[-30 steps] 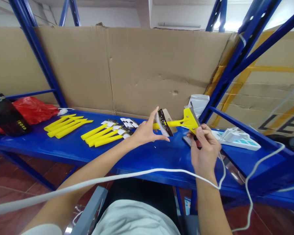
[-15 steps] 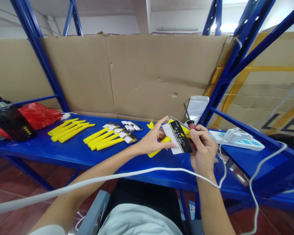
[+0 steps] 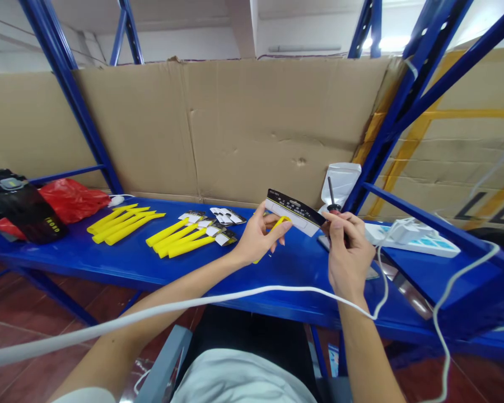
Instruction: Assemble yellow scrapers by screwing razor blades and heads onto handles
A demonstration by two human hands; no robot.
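Observation:
My left hand is closed on a yellow plastic piece and the left end of a black-and-white printed card. The fingers partly hide the yellow piece, and a bit of yellow also shows below the hand. My right hand is closed round a screwdriver with a dark red and black handle, its shaft pointing up. Its fingertips also meet the right end of the card, which is slightly bowed between both hands above the blue table.
Yellow tapered handles lie at left, and more with printed cards lie nearer the middle. Beyond stand a black bottle and red bag. An open white box and a power strip are at right. A white cable crosses in front.
The card has swung from a steep slant to a nearly level, wide position. My left fingers have closed in from a spread grip, and the screwdriver shaft has shifted slightly right.

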